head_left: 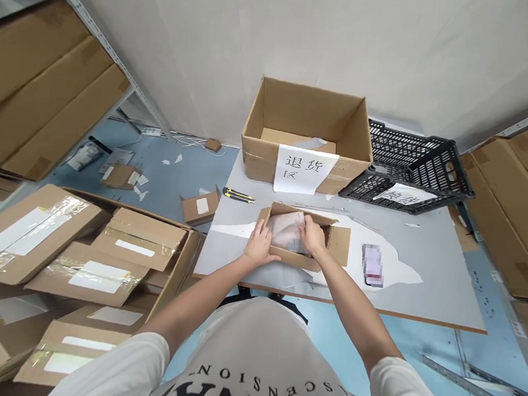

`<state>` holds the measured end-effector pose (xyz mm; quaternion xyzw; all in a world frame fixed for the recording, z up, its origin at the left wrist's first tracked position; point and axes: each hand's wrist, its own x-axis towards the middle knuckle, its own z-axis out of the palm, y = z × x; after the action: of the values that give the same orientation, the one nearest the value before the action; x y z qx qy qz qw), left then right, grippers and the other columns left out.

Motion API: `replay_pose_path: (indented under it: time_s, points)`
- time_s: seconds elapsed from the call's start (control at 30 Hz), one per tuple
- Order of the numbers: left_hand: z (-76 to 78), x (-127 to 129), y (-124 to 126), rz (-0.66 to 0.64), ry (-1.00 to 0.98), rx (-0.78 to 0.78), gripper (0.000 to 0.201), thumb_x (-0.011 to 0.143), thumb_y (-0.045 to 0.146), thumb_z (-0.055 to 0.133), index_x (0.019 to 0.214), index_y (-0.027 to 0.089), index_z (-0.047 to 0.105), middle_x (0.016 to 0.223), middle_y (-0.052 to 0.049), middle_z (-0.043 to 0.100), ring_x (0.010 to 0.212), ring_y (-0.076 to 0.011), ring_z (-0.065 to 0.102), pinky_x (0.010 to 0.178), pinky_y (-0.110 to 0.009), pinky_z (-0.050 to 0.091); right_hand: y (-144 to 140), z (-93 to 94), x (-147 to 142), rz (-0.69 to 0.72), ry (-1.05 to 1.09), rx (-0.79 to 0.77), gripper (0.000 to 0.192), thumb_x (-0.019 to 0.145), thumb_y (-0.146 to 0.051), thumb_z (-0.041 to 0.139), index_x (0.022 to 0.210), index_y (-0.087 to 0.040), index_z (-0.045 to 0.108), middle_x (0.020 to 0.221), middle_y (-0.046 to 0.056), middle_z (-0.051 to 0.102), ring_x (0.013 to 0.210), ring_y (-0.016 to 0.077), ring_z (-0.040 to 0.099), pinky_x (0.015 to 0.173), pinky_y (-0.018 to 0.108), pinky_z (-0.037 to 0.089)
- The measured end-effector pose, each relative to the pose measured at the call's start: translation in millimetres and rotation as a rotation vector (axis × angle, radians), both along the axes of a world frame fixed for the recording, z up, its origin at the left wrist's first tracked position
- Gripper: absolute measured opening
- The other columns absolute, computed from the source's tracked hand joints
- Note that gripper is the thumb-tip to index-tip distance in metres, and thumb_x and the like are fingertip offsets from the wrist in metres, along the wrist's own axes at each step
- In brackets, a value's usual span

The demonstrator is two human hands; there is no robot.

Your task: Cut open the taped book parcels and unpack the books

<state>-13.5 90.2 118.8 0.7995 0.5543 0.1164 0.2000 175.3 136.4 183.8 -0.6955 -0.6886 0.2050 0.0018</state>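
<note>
White T-shirt with printed lettering fills bottom centre of frame; both bare forearms reach up from it toward frame centre.

Left hand (259, 244) on near-left corner of small open carton (304, 236), fingers curled over the left wall, thumb along the near edge. Right hand (313, 235) inside the carton, fingers closed on the clear plastic-wrapped packet (285, 229); packet sits in the carton's left half, partly hidden by the right hand. Carton at frame centre, on grey surface (435, 264), flaps open.

Just right of carton: small blurred card or phone (372, 264) lying flat, apart from it. Left and above: yellow-black utility knife (239, 195) near the surface's left edge. Toward top centre: large open cardboard box (307, 134) with white paper sign (304, 169) bearing printed characters hung over its front wall. Right of that, touching or nearly so: black plastic crate (416, 166), tilted, with a second white sheet at its front.

Lower left of frame: big floor carton stacked with taped, labelled parcels (85, 262). Blue floor upper left littered with paper scraps and a small box (200, 207). Shelving with flat cardboard at both frame edges.
</note>
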Motion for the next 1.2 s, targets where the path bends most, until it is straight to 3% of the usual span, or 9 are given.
replay_pose_path:
  time_s: [0.23, 0.37, 0.47, 0.57, 0.7, 0.8, 0.9, 1.1, 1.2]
  points:
    - [10.1, 5, 5, 0.047, 0.005, -0.099, 0.093, 0.052, 0.065, 0.070, 0.121, 0.005, 0.050, 0.126, -0.023, 0.047, 0.138, -0.0406, 0.007, 0.105, -0.054, 0.026, -5, 42.2, 35, 0.031, 0.321, 0.241, 0.026, 0.080, -0.021, 0.049, 0.104, -0.020, 0.057, 0.088, 0.008, 0.067, 0.083, 0.0252, 0.061, 0.074, 0.034, 0.043]
    - [18.6, 3, 6, 0.041, -0.072, -0.149, 0.114, 0.046, 0.066, 0.073, 0.136, 0.006, 0.037, 0.141, -0.023, 0.034, 0.138, -0.0428, 0.001, 0.108, -0.054, 0.020, -10, 56.7, 64, -0.128, 0.910, 0.339, 0.026, 0.074, -0.026, 0.058, 0.099, -0.019, 0.056, 0.092, 0.005, 0.067, 0.083, 0.0210, 0.061, 0.078, 0.035, 0.047]
    - [30.4, -1, 8, 0.084, -0.200, -0.205, 0.104, 0.057, 0.065, 0.068, 0.141, 0.016, 0.032, 0.148, -0.017, 0.026, 0.137, -0.0449, 0.001, 0.107, -0.061, 0.014, -22, 56.9, 70, -0.351, 1.261, 0.379, 0.032, 0.070, -0.030, 0.067, 0.098, -0.019, 0.055, 0.093, 0.004, 0.068, 0.083, 0.0187, 0.063, 0.079, 0.035, 0.048]
    - [47.9, 5, 8, 0.137, -0.428, -0.145, 0.093, 0.063, 0.062, 0.066, 0.140, 0.019, 0.034, 0.149, -0.016, 0.026, 0.138, -0.0432, 0.009, 0.105, -0.064, 0.013, -38, 49.2, 56, -0.549, 1.476, 0.450, 0.039, 0.065, -0.030, 0.073, 0.098, -0.020, 0.055, 0.098, 0.005, 0.067, 0.086, 0.0181, 0.063, 0.080, 0.036, 0.050]
    - [68.5, 31, 5, 0.227, -1.065, -0.235, 0.076, 0.069, 0.055, 0.066, 0.131, 0.017, 0.045, 0.129, -0.017, 0.053, 0.122, -0.0339, 0.047, 0.099, -0.049, 0.038, -62, 31.3, 18, -0.648, 1.727, 0.409, 0.046, 0.067, -0.031, 0.073, 0.107, -0.022, 0.054, 0.111, 0.006, 0.065, 0.097, 0.0187, 0.062, 0.084, 0.038, 0.050]
    - [76.0, 49, 1, 0.383, -1.478, -0.428, 0.060, 0.070, 0.049, 0.069, 0.117, 0.015, 0.055, 0.113, -0.014, 0.065, 0.103, -0.0276, 0.061, 0.089, -0.042, 0.047, -78, 16.6, -2, -0.682, 1.810, 0.358, 0.044, 0.068, -0.030, 0.073, 0.108, -0.024, 0.055, 0.113, 0.005, 0.064, 0.100, 0.0171, 0.062, 0.088, 0.036, 0.050]
    - [80.6, 48, -2, 0.481, -1.632, -0.517, 0.055, 0.063, 0.039, 0.078, 0.110, 0.015, 0.060, 0.106, -0.010, 0.068, 0.096, -0.0235, 0.064, 0.087, -0.038, 0.049, -91, 8.6, -1, -0.652, 1.821, 0.247, 0.048, 0.066, -0.030, 0.076, 0.109, -0.026, 0.055, 0.112, 0.003, 0.064, 0.097, 0.0169, 0.063, 0.085, 0.035, 0.051]
    - [90.6, 20, 1, 0.434, -1.551, -0.642, 0.052, 0.062, 0.037, 0.079, 0.106, 0.014, 0.063, 0.105, -0.011, 0.069, 0.096, -0.0246, 0.064, 0.086, -0.038, 0.049, -86, 26.0, 50, -0.410, 1.781, -0.134, 0.066, 0.067, -0.073, 0.054, 0.107, -0.021, 0.059, 0.112, 0.011, 0.065, 0.100, 0.0271, 0.063, 0.082, 0.045, 0.052]
    - [92.3, 14, 6, 0.354, -1.472, -0.675, 0.053, 0.063, 0.039, 0.078, 0.107, 0.014, 0.063, 0.104, -0.011, 0.069, 0.096, -0.0257, 0.064, 0.084, -0.038, 0.050, -72, 33.8, 61, -0.359, 1.556, -0.208, 0.052, 0.073, -0.064, 0.056, 0.098, -0.019, 0.063, 0.097, 0.008, 0.070, 0.088, 0.0243, 0.067, 0.077, 0.040, 0.053]
